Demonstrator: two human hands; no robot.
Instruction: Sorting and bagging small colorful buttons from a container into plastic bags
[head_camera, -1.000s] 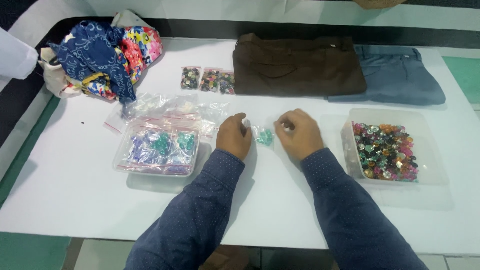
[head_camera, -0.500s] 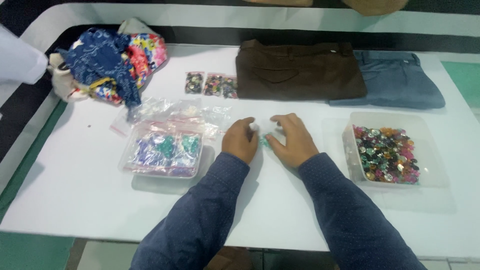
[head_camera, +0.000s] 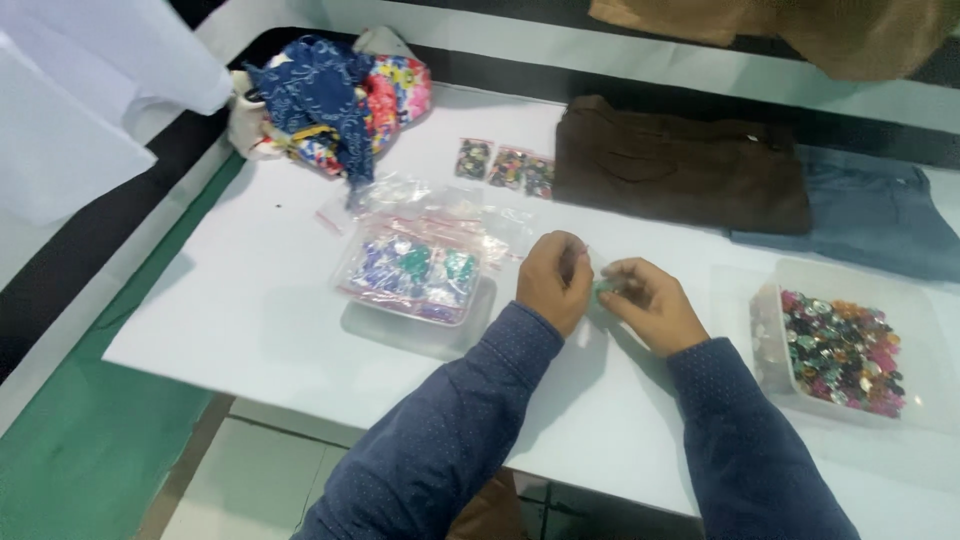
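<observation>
My left hand and my right hand meet over the white table, both pinching a small clear bag with green pieces inside. Most of the bag is hidden behind my fingers. A clear tray of filled small bags in blue, green and pink sits just left of my left hand. To the right of my right hand stands a clear tub full of shiny coloured beads.
Folded brown trousers and folded blue jeans lie at the back. Three small bead bags lie beside them. A heap of patterned cloth sits at the back left. White fabric hangs at far left.
My hands have come together on the small bag. The view has shifted, so the table now sits further right and appears tilted.
</observation>
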